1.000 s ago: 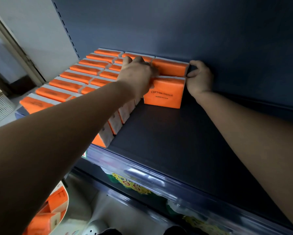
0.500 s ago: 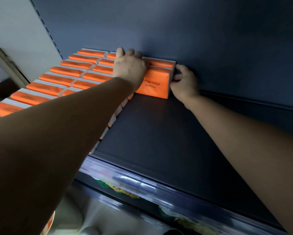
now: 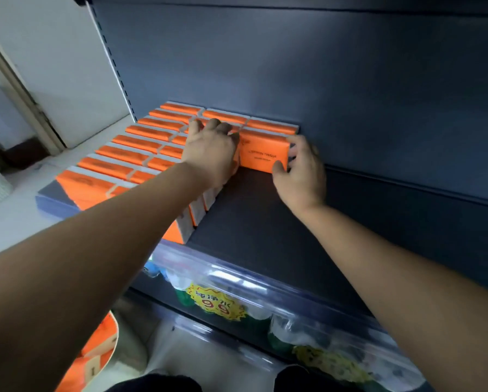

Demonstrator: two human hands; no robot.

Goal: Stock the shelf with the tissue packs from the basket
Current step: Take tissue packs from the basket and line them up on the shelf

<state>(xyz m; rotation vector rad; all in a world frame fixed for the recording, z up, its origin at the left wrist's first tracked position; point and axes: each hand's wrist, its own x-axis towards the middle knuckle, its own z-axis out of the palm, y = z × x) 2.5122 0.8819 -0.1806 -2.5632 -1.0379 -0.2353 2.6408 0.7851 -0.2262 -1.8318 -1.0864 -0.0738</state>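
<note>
The pack [image 3: 262,154] stands upright at 12 o'clock on the shelf [image 3: 265,236], with its printed orange face toward the camera. A second one stands right behind it, against the back panel [image 3: 322,80].

The right hand [image 3: 299,171] grips the pack at its 3 o'clock end. The thumb presses the lower corner of the front face, and the fingers, slightly spread, curl round the side.

The left hand [image 3: 211,154] lies back-up at the pack's 9 o'clock, on the tops of the neighbouring packs [image 3: 129,154]. Its fingers are close together and bent lightly over them. The thumb is hidden, so I cannot tell if it touches the pack.

The packs fill the shelf from 9 to 11 o'clock in two tight columns, all on edge. The part from 3 to 6 o'clock is dark bare board.

A clear price strip [image 3: 237,275] runs along the shelf's front edge at 6 o'clock, and a yellow label [image 3: 217,304] shows below it.

The basket [image 3: 114,335] sits at 7 o'clock of the view, cut off by the left forearm, with orange packs inside.
</note>
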